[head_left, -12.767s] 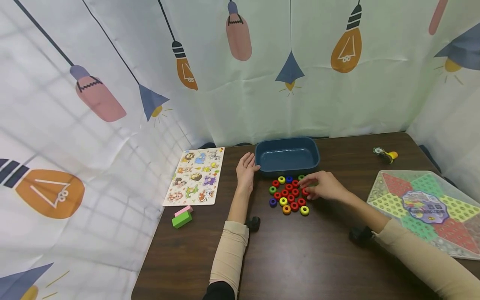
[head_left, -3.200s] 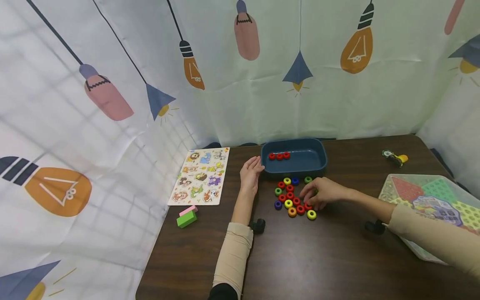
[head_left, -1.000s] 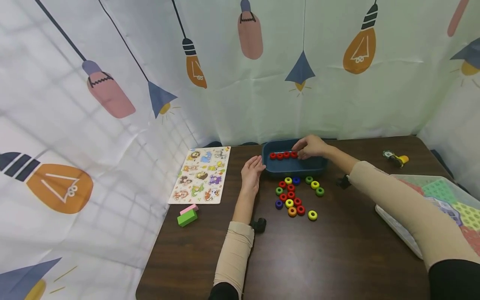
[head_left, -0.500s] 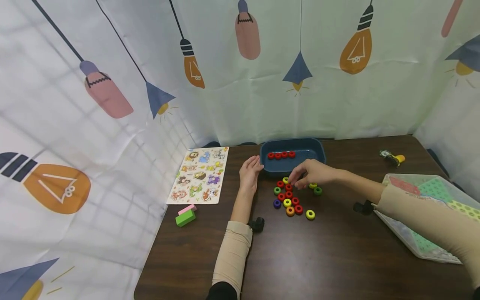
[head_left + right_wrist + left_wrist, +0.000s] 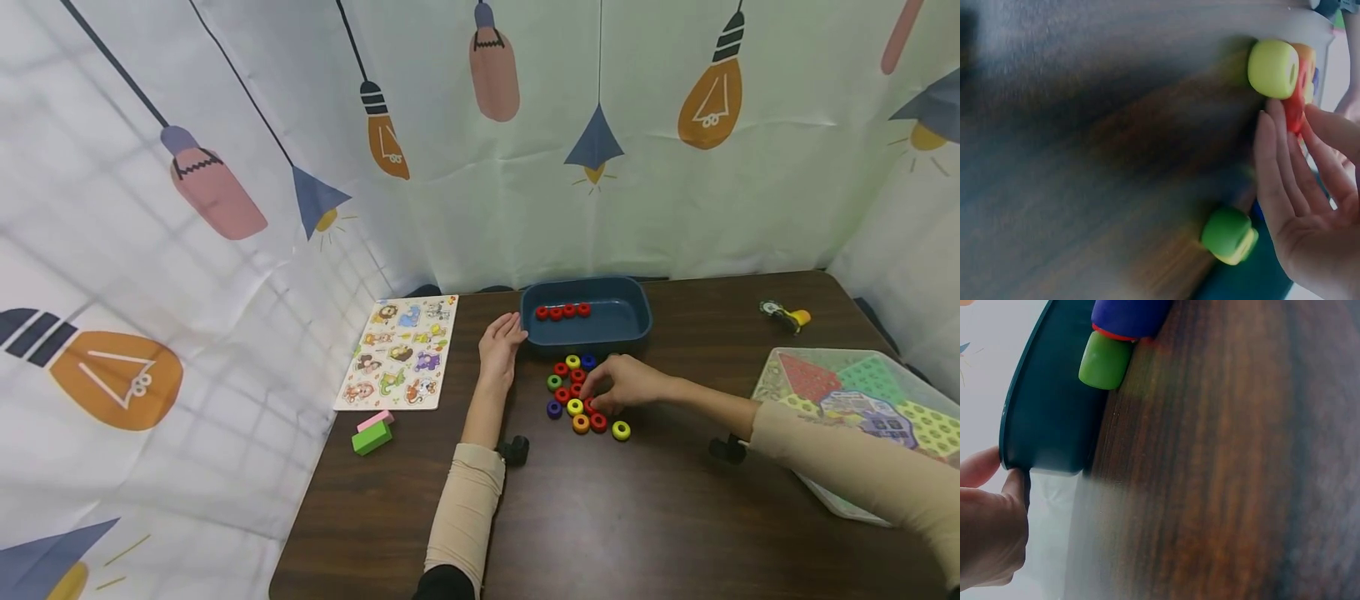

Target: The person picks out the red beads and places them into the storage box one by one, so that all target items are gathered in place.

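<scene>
My left hand [image 5: 498, 350] rests at the left end of a dark blue tray [image 5: 637, 340], its relaxed fingers against the outer wall; in the left wrist view thumb and finger meet the tray's corner. Inside the tray, several red rings [image 5: 556, 313] form a row. In front of it lies a loose cluster of small chunky rings. Over the cluster's right side, my right hand [image 5: 628, 385] pinches a red ring [image 5: 588, 407] between thumb and index finger. A yellow ring [image 5: 1272, 69] sits beside those fingertips; a green ring [image 5: 1225, 231] is below them in the right wrist view.
An animal picture board [image 5: 397, 354] lies left, with green [image 5: 371, 437] and pink [image 5: 375, 420] blocks before it. At right are a star-patterned game board [image 5: 813, 379] and a small yellow-ended object [image 5: 799, 317]. A patterned curtain [image 5: 480, 217] stands behind the table.
The tray held no rings at first; red ones now line it. My right hand has gone from the tray back to the cluster, moving down toward a red ring. My left hand has stayed at the tray.
</scene>
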Motion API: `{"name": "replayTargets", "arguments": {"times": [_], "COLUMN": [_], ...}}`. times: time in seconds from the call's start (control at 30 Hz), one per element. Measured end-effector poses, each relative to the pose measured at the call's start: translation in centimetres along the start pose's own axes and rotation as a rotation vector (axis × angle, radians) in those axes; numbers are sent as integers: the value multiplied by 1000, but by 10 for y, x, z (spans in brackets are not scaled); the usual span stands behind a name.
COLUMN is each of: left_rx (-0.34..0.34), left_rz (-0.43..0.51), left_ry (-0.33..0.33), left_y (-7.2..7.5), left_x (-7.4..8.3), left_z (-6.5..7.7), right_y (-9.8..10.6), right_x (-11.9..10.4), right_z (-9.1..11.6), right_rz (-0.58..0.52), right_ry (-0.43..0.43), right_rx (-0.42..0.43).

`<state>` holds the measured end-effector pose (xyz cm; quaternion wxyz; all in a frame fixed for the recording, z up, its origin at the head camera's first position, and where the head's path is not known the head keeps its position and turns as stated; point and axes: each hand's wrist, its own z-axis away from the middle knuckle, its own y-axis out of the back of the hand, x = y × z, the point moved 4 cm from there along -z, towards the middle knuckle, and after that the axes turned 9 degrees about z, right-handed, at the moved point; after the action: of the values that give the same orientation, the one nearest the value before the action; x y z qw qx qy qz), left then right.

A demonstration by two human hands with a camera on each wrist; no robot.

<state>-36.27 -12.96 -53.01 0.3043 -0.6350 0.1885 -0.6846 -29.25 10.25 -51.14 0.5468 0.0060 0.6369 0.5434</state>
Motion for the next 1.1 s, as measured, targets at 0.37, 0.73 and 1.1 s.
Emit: {"name": "replayTargets", "arguments": {"times": [0.37, 0.73, 1.1], "left_rx": [-7, -5, 5], "left_rz": [-12, -3, -2], "left_ry": [-12, -17, -4], "left_y": [-2, -1, 1], "left_x": [1, 2, 0], "left_z": [2, 2, 2], "right_y": [-6, 9, 94], "right_x": [-1, -5, -13], "right_z": [-4, -4, -22], "right_rz": [-160, -209, -252], "right_ry": [-64, -41, -83], "right_rx": [-8, -39, -8]}}
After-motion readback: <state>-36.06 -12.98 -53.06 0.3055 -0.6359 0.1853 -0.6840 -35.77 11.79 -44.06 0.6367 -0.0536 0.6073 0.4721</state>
